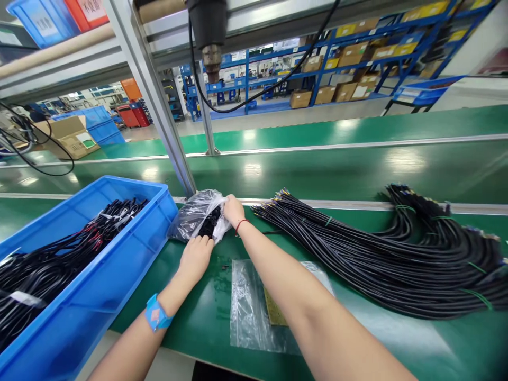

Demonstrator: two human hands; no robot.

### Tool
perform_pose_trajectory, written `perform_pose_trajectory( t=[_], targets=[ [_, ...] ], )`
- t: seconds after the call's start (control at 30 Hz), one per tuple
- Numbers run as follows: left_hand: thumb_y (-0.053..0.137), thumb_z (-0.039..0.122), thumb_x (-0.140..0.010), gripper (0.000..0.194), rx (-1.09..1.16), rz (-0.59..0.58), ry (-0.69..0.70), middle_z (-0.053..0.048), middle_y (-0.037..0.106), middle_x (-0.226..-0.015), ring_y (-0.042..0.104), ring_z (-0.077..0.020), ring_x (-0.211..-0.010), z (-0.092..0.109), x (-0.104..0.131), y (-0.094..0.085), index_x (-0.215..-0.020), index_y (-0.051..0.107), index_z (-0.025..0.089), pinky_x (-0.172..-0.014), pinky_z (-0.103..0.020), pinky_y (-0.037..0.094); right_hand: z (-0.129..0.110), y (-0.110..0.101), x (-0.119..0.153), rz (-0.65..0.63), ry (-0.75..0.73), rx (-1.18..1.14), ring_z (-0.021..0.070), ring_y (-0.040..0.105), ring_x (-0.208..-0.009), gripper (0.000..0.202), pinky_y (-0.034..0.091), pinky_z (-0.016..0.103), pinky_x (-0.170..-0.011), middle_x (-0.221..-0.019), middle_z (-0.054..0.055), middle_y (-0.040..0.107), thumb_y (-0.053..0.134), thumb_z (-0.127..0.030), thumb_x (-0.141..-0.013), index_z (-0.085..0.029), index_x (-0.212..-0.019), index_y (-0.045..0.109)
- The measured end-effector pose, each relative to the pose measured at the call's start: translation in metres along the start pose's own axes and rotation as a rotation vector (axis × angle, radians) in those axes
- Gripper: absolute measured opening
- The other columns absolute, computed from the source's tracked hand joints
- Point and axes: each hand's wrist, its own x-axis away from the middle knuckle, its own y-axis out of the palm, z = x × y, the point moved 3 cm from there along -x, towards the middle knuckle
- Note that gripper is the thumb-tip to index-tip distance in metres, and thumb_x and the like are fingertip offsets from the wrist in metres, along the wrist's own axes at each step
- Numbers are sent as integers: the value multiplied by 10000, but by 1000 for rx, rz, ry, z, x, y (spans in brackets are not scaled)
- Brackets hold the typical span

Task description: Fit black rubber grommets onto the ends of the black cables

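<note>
A clear plastic bag (188, 214) full of small black parts (209, 222) lies against the metal post, its mouth turned toward me. My right hand (234, 210) pinches the upper right edge of the bag's mouth. At the lower edge of the opening is my left hand (197, 257), its fingers bent together against the black parts; the fingertips are hidden, so whatever they grip cannot be made out. Below my right forearm, a flat clear zip bag (248, 312) lies on the green bench (194, 323), with a yellowish-brown pad (274, 309) partly covered by the arm.
On the left stands a blue bin (130, 254) holding coiled black cables (75, 254). Long bundles of black cable (341, 259) stretch across the right side. A metal post (159, 100) rises behind the bag, and a power driver (208, 32) hangs overhead with its looping cord.
</note>
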Motion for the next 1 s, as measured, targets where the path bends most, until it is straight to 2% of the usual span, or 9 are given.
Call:
perform_pose_trajectory(
  t=[0.13, 0.23, 0.3, 0.4, 0.47, 0.57, 0.7, 0.87, 1.0],
  targets=[
    [423, 57, -850, 224, 65, 19, -6, -128, 594, -907, 550, -255, -872, -1, 2, -9, -947, 612, 127, -784, -408, 473, 2, -7, 4, -71, -94, -74, 188, 620, -966, 281, 513, 404, -870, -1068, 74, 633, 532, -329, -948, -129, -1139, 579],
    [473, 112, -855, 264, 209, 89, 23, -124, 573, -1075, 512, -252, -1033, -3, 15, -27, -1096, 576, 140, -908, -404, 446, 13, -31, 23, -101, -194, -113, 216, 562, -1138, 439, 451, 406, -984, -1260, 128, 574, 614, -235, -873, -113, -1278, 498],
    [447, 158, -889, 232, 354, 141, -32, -106, 566, -1032, 520, -236, -991, -9, 33, -38, -1087, 566, 144, -885, -391, 449, 26, -53, 44, -97, -263, -140, 204, 489, -1244, 514, 383, 358, -1063, -1366, 143, 507, 605, -188, -846, -110, -1331, 454],
    [468, 265, -919, 225, 550, -66, -105, -61, 555, -925, 554, -196, -823, -7, 64, -41, -1102, 551, 162, -758, -340, 471, 59, -89, 79, -112, -315, -172, 183, 583, -1115, 323, 438, 331, -998, -1223, 85, 627, 531, -221, -862, -164, -1175, 588],
    [544, 309, -894, 297, 588, -271, -68, -58, 564, -982, 576, -200, -855, 6, 81, -37, -1165, 530, 189, -763, -330, 474, 88, -112, 97, -93, -301, -173, 198, 637, -990, 269, 496, 352, -897, -1101, 76, 681, 501, -286, -872, -188, -1088, 627],
    [528, 256, -901, 233, 541, -383, -3, -69, 564, -1017, 574, -226, -931, 26, 89, -30, -1125, 534, 193, -796, -345, 463, 124, -134, 112, 12, -284, -55, 189, 660, -862, 271, 531, 329, -776, -980, 73, 702, 455, -332, -891, -192, -1059, 617],
    [450, 162, -903, 125, 578, -388, 15, -54, 547, -963, 553, -206, -877, 32, 75, -29, -1000, 522, 192, -764, -335, 445, 137, -137, 119, 142, -291, 183, 200, 620, -821, 217, 499, 340, -765, -927, 88, 668, 444, -257, -872, -182, -987, 611],
    [447, 167, -878, 148, 850, -235, -27, -37, 510, -936, 506, -153, -772, 25, 36, -46, -999, 527, 195, -742, -309, 450, 126, -120, 121, 240, -303, 497, 307, 501, -906, 198, 391, 418, -774, -931, 174, 585, 497, -244, -851, -125, -962, 610],
    [478, 153, -832, 162, 1024, -163, 97, -45, 522, -933, 503, -158, -838, 47, -4, -50, -966, 565, 182, -792, -307, 451, 127, -117, 117, 310, -291, 634, 318, 455, -962, 293, 353, 416, -800, -1032, 201, 550, 415, -251, -909, -81, -1093, 567]
  ],
)
